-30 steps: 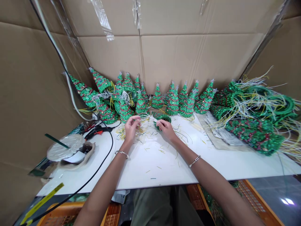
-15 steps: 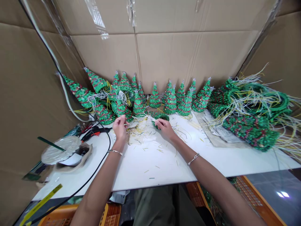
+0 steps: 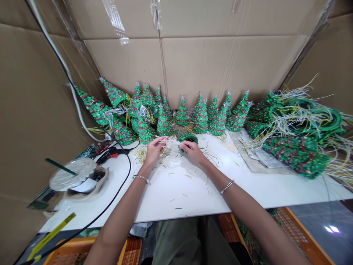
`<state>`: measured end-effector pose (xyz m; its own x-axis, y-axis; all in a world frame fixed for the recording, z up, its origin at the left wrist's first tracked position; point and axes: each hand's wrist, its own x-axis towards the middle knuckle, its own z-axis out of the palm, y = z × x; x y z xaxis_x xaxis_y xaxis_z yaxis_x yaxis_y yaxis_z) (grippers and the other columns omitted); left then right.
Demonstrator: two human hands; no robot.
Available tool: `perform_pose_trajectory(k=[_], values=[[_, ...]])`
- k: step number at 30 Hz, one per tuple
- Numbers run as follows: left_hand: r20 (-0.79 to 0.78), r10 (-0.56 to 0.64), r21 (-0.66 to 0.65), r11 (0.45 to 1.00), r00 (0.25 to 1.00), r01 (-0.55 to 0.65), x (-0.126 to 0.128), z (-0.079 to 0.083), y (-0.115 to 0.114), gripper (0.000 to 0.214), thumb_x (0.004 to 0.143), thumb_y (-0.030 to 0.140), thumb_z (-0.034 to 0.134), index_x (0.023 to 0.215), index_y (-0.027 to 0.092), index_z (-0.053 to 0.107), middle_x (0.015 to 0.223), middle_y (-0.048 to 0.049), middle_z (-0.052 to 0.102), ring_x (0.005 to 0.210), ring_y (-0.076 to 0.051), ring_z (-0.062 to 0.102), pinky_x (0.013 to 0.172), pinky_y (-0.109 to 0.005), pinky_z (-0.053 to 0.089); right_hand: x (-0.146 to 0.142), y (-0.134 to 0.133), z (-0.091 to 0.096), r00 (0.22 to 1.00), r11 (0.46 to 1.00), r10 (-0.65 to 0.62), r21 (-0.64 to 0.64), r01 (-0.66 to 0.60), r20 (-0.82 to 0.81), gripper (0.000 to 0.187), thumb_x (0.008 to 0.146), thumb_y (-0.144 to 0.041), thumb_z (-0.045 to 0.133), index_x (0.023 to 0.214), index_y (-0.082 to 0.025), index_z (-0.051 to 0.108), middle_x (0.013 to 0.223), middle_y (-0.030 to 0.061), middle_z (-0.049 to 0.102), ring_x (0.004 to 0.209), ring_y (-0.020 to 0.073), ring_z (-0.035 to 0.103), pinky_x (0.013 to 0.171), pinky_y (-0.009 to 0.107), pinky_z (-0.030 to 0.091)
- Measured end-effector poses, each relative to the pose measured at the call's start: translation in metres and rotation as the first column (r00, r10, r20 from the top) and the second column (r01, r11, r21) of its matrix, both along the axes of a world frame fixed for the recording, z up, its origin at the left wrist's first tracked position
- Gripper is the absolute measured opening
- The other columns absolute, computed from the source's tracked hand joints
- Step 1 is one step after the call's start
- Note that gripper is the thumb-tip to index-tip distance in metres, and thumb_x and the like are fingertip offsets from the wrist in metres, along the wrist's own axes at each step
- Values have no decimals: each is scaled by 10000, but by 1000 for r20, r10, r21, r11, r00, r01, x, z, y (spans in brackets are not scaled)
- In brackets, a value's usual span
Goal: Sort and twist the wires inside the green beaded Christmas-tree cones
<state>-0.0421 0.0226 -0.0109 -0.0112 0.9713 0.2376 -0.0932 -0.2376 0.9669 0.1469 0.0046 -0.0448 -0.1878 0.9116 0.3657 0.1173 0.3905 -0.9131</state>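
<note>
Pinching white wire ends (image 3: pixel 171 143) in the nearly closed left hand (image 3: pixel 156 151) | right hand (image 3: pixel 190 151) is gripping, fingers curled, a green sequined cone tree (image 3: pixel 186 138) lying tilted on its side near the far edge of the white table (image 3: pixel 176 198) | wire snippets (image 3: pixel 172 158) are lying around the hands | upright sequined trees (image 3: pixel 200 117) are standing just behind

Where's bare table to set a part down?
Widest patch: white table front right, between the right forearm and paper sheets. Narrower: between the left forearm and black cable. Crowded: the tree row, and around the left hand and right hand, with green cone and wires.
</note>
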Motion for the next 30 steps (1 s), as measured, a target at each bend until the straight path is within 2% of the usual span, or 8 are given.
perform_pose_trajectory(k=[6, 11, 17, 24, 30], values=[[71, 0, -22, 1000, 997, 2, 4, 1, -1, 242, 647, 354, 747, 795, 163, 723, 835, -48, 682, 573, -82, 520, 490, -187, 391, -1, -3, 4, 1000, 1000, 8, 19, -8, 1, 387, 854, -518, 504, 697, -170, 565, 638, -11, 455, 598, 116, 385, 578, 259, 305], [82, -29, -46, 998, 996, 33, 6, -1, 0, 216, 605, 305, 762, 757, 158, 717, 993, -75, 686, 591, -80, 531, 484, -190, 391, -1, -3, 5, 1000, 1000, 24, -11, -24, 9, 387, 846, -529, 508, 698, -176, 565, 626, -10, 441, 601, 122, 383, 555, 253, 301], [151, 3, -90, 996, 989, 11, 7, -7, 4, 230, 565, 282, 791, 724, 154, 686, 801, -30, 665, 548, -64, 508, 465, -178, 365, -1, -3, 4, 1000, 999, 29, -27, -30, -4, 416, 830, -570, 514, 701, -178, 566, 613, -12, 437, 594, 122, 385, 542, 250, 307], [296, -1, -127, 991, 955, 40, 13, -11, 4, 250, 543, 247, 780, 747, 154, 668, 748, -4, 643, 497, -38, 474, 445, -171, 354, -1, -2, 4, 1000, 999, 23, -29, -23, -11, 447, 823, -606, 513, 705, -178, 570, 608, -9, 442, 588, 122, 391, 535, 253, 313], [374, 70, -172, 985, 925, -5, 20, -11, 3, 222, 540, 160, 723, 747, 149, 642, 748, 16, 629, 451, -6, 417, 419, -158, 315, -2, -2, 6, 1000, 1000, 17, -26, -17, -4, 471, 820, -626, 499, 699, -176, 568, 592, -12, 422, 575, 119, 372, 525, 255, 306]])
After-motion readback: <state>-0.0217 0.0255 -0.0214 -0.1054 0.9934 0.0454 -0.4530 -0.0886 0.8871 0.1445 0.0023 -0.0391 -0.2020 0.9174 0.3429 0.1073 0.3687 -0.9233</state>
